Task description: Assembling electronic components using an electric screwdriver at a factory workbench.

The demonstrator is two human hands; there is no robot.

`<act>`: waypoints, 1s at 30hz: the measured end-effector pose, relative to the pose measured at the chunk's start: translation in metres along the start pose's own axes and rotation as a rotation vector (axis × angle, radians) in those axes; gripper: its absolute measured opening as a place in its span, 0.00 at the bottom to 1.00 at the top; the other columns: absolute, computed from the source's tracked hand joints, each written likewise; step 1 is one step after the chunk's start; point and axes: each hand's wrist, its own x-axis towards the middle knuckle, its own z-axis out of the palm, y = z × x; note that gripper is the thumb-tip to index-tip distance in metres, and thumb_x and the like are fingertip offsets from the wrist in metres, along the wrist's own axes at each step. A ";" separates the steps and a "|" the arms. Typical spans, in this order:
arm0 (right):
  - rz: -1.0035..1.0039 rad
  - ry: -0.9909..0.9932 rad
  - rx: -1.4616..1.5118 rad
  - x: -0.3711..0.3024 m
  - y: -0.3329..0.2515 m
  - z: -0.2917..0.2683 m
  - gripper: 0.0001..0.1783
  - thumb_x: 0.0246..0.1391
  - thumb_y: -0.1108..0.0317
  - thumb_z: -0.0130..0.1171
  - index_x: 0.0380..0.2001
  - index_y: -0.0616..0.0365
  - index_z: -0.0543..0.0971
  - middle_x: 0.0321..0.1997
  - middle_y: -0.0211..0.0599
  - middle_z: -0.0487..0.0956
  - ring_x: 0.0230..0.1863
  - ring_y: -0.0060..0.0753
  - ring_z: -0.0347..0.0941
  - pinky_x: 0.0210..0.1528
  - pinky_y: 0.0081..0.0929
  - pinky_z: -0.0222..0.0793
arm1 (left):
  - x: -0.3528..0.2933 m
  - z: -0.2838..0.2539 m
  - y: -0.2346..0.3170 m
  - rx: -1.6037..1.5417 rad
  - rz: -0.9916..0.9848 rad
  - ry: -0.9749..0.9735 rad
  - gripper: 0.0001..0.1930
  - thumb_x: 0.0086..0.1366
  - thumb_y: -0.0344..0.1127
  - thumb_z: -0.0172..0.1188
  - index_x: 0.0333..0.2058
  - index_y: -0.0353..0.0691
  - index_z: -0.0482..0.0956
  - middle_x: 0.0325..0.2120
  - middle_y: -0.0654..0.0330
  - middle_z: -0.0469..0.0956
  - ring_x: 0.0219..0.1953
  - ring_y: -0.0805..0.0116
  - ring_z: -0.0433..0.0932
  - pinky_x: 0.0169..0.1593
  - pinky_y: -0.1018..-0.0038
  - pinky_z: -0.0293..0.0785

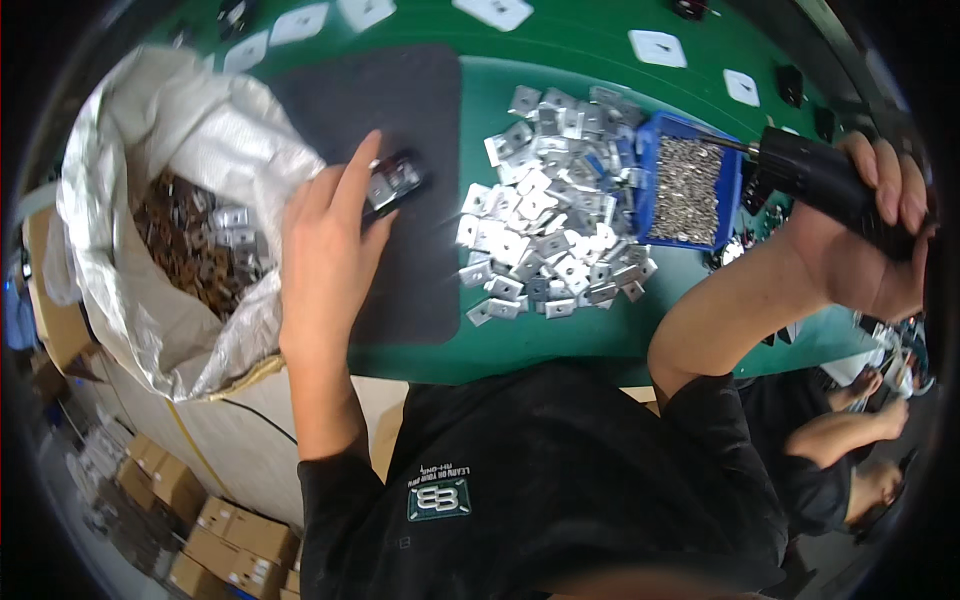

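On the dark mat (pixel 410 290), my left hand (pixel 325 240) has its thumb and fingers around a small dark block with a shiny metal piece (pixel 397 182) on top. Its index finger stretches past the block. At the right, my right hand (pixel 885 205) is wrapped round a black electric screwdriver (pixel 825 178). The tool lies nearly level, its thin bit pointing left over the far edge of a blue tray (pixel 646 190) full of small screws (pixel 690 185). Between my hands a loose pile of silvery metal brackets (pixel 540 225) spreads over the green table and touches the tray.
At the left stands an open white woven sack (pixel 105 260) with brown and silvery metal parts (pixel 190 240) inside. White cards (pixel 657 48) and small black objects line the table's far side. Cardboard boxes (pixel 240 545) stack on the floor. A co-worker (pixel 800 450) sits at the right.
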 end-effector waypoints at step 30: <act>-0.230 0.242 -0.413 -0.015 -0.044 -0.034 0.32 0.52 0.66 0.52 0.57 0.74 0.61 0.29 0.37 0.70 0.28 0.28 0.64 0.36 0.31 0.61 | 0.280 0.092 0.057 0.321 0.897 0.224 0.29 0.53 0.20 0.54 0.55 0.50 0.73 0.60 0.51 0.65 0.57 0.47 0.67 0.57 0.58 0.68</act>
